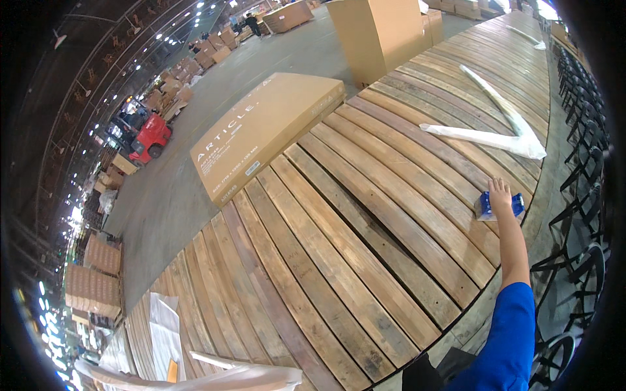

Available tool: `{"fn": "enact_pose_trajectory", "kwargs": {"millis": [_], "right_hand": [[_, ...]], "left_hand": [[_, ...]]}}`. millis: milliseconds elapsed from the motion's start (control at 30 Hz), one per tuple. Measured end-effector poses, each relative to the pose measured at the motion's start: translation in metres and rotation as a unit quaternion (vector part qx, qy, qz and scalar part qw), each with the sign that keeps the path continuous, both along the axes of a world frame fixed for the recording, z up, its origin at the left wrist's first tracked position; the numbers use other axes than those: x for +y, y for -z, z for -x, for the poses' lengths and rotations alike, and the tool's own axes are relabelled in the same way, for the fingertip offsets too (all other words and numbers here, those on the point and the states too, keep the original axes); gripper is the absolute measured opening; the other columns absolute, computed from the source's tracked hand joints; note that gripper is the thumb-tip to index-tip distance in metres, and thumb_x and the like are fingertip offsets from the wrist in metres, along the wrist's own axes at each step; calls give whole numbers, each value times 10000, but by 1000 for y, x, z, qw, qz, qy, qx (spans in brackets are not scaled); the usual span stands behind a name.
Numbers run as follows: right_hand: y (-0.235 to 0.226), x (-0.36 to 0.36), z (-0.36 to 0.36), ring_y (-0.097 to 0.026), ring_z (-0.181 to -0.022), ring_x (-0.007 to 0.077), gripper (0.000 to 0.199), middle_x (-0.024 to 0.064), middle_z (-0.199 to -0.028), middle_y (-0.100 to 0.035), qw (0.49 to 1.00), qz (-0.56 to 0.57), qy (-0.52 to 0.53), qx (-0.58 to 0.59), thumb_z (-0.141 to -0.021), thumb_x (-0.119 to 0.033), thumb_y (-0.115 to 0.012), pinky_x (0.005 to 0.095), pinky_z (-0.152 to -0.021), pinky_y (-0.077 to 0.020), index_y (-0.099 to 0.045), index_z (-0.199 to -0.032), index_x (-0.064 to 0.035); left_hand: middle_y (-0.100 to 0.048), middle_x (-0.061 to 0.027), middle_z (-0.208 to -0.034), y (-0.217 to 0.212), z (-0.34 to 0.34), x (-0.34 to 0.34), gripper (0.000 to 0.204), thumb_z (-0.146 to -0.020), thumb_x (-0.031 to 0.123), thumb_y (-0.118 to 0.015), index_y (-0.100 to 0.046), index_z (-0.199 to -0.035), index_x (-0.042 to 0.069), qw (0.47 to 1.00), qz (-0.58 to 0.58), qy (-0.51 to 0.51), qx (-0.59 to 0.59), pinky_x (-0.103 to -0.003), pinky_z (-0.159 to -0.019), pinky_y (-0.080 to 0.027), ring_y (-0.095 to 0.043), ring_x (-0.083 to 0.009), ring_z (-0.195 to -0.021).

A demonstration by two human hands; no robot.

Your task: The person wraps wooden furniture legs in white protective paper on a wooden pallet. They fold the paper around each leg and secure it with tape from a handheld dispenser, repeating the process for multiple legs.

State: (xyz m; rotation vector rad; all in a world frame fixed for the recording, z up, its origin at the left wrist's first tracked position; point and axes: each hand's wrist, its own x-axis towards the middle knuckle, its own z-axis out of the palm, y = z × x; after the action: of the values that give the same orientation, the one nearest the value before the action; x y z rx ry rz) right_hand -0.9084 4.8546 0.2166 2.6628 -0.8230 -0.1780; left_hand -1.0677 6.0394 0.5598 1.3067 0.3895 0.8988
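From the lower right, my right arm in a blue sleeve stretches out over the slatted wooden table [313, 260]. My right hand [500, 194] lies over a small blue and clear packet [518, 204] near the table's right edge. Its fingers reach across the packet's far side, and the palm hides the middle of it. What the packet contains is too small to make out. My left hand is out of the picture. Beyond my right hand, a white wrapped piece bent into a V [512, 142] rests on the slats.
A large flat carton [267, 130] lies along the far edge, with a tall carton [381, 42] behind it. White wrapping [164, 332] lies at the lower left. Black folding chairs [577, 182] line the right side. A red forklift [147, 138] stands on the floor at left.
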Motion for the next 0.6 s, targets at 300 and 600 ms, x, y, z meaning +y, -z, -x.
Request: {"fn": "enact_pose_trajectory", "kwargs": {"millis": [300,600], "right_hand": [[8,-3,21,-668,-1110,294,940,139,-1179,-683,985,-107,-86,103,-457,-346,-948,399,-911,-555,-555,-1244,-15],[-97,397,82,-714,-1000,327,784,168,-1065,-722,911,-283,-159,255,-629,-606,-785,473,-838,-574,-685,-1109,6]], "left_hand": [[-578,-146,-1202,3,-28,-11,459,-1000,340,-541,-454,-1368,80,999,-18,25,30,-389,-832,-527,-619,-282,-949],[-616,-145,-1151,33,-9,63,496,-995,356,-519,-464,-1384,53,988,4,145,-54,-388,-890,-524,-623,-276,-1010]]}}
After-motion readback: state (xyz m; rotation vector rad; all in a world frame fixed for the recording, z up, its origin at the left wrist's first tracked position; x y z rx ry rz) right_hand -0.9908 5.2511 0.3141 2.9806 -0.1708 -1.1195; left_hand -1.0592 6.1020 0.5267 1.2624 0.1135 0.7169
